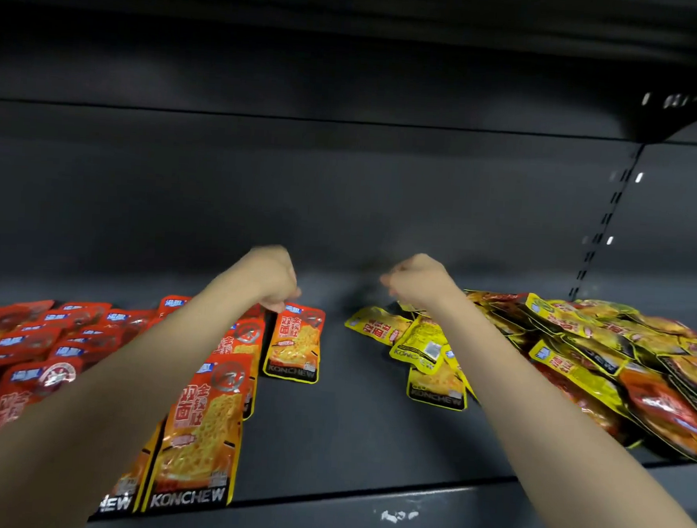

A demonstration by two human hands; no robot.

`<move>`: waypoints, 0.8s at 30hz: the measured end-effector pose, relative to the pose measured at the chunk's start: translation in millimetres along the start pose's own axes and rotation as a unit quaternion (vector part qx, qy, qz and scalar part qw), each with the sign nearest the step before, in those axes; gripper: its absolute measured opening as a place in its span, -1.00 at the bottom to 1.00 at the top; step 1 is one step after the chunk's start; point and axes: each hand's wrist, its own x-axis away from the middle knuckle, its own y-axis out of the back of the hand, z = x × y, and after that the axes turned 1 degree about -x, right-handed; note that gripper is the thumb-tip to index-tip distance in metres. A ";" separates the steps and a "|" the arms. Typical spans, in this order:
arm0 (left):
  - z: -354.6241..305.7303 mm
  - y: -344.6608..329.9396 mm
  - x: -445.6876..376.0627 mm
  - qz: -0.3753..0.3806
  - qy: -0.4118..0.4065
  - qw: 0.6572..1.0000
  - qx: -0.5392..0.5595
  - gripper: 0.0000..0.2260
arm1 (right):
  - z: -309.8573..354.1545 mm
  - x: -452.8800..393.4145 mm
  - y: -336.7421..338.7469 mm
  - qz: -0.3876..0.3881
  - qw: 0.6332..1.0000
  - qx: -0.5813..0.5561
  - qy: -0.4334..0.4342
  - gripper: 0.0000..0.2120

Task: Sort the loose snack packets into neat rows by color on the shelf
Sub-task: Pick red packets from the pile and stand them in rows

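Left hand (270,277) has its fingers curled down, pinching the top edge of one orange packet (294,344) lying flat at the back of the shelf (348,435). Right hand (417,284) is curled over the yellow packets (419,347), can't tell if it's actually gripping one. About three orange ones run in a row toward the front lip, red packets (44,339) left of them, too overlapped to count. Mixed loose pile (602,357) fills the right side. Bare dark strip between the hands.
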 end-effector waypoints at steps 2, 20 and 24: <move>-16.3 -3.8 -6.4 -0.027 -0.036 0.999 0.020 -0.86 | -6.0 10.7 21.0 -0.018 0.999 -0.027 0.021 -0.79; -269.9 -171.8 70.7 -0.025 -0.250 0.961 0.110 -0.83 | -201.7 122.5 198.8 -0.196 0.977 -0.080 0.002 -0.86; -302.1 -195.4 79.4 -0.005 -0.243 0.968 -0.058 -0.61 | -235.5 127.2 211.1 -0.185 0.976 -0.109 -0.024 -0.82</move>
